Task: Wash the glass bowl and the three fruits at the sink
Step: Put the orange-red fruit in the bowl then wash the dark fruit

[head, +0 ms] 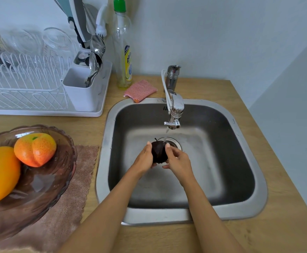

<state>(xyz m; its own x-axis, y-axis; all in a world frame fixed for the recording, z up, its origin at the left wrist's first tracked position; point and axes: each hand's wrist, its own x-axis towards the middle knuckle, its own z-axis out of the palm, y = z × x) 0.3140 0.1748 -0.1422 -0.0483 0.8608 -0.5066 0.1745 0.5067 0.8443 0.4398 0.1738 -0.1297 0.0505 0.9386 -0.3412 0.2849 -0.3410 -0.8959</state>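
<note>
Fingers point(150, 145) of both your hands are clamped on one dark fruit point(159, 151) over the sink point(240, 212), just under the tap point(174, 114). Your left hand point(144, 158) cups it at 9 o'clock, your right hand point(178, 160) at 3 o'clock, fingertips up. Its stem points to 12 o'clock, toward the tap, so its stem axis runs away from you. A thin stream of water falls onto its far side, beside the drain point(172, 142).

Your palms hide its sides and underside, and it is too dark to make out its kind.

Two more fruits sit in one glass bowl point(57, 183) at 9 o'clock: a peach point(35, 149) and a yellow fruit point(0, 172), the latter cut off at the left edge with its long axis tilted toward 1 o'clock. One brown cloth point(78, 185) lies under the bowl.
</note>
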